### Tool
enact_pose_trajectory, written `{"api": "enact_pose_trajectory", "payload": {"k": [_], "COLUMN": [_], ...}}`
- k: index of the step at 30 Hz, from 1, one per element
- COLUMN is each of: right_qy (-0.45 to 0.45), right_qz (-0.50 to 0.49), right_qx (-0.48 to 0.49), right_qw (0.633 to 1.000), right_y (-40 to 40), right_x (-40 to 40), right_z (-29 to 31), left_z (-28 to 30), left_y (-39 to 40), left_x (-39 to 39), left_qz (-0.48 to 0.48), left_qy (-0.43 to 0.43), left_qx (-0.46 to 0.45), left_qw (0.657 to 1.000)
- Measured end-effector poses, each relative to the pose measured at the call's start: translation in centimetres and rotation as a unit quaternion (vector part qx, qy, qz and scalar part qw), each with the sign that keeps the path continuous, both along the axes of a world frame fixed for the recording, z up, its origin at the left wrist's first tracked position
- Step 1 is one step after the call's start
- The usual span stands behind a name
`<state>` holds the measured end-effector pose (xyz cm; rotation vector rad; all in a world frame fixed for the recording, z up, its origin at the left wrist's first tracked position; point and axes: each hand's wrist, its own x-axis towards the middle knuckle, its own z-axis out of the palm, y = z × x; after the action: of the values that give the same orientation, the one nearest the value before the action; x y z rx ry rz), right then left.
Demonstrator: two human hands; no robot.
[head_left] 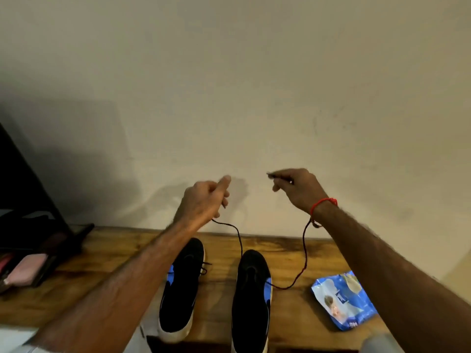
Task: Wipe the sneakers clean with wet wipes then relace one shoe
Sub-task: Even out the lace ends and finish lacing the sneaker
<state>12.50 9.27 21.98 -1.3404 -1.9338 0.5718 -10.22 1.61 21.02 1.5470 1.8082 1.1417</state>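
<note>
Two black sneakers [216, 289] on table w/ 1 wipes pack [341, 301]; both hands' fingers [224, 184] pinch 1 lace [240, 240] ends.

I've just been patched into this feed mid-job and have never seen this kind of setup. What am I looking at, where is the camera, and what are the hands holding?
There is no machine here: these are a person's two bare arms, seen from one wide-angle camera worn on their head, looking forward and down. The left hand and the right hand are raised in front of a plain wall, each pinching one end of a dark shoelace. The lace hangs down to the right sneaker, so that shoe is being laced. The left sneaker stands beside it, its lace in place. Both rest on a wooden surface. A blue pack of wet wipes lies to the right, and a dark case with pinkish contents sits at far left.
</note>
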Motion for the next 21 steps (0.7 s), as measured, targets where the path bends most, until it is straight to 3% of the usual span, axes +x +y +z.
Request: {"api": "enact_pose_trajectory", "payload": {"k": [5,9,12,15,17,21], "right_qy": [-0.058,-0.085,-0.075,-0.069,-0.085,-0.106], "right_qz": [0.038,0.04,0.036,0.021,0.025,0.032], "right_qx": [-0.125,-0.177,-0.189,-0.215,-0.223,-0.224], "right_qw": [0.99,0.98,0.978,0.974,0.971,0.968], "right_y": [-1.3,-1.8,-2.1,-2.1,-1.8,-1.3], "right_x": [0.4,0.7,0.8,0.5,0.3,0.2], "right_z": [-9.6,-15.6,-18.8,-21.3,-21.9,-22.1], "left_z": [-12.8,-19.6,-21.6,-21.4,-20.5,-19.8], "left_y": [-0.2,-0.4,-0.1,0.4,0.5,0.0], "left_x": [-0.8,-1.0,-0.6,0.2,0.9,2.3], "left_qz": [-0.022,-0.084,-0.136,-0.12,-0.088,-0.073], "left_qy": [0.208,0.195,0.21,0.274,0.291,0.242], "left_qx": [-0.136,-0.203,-0.271,-0.298,-0.262,-0.219], "left_qw": [0.968,0.956,0.93,0.906,0.916,0.942]}}
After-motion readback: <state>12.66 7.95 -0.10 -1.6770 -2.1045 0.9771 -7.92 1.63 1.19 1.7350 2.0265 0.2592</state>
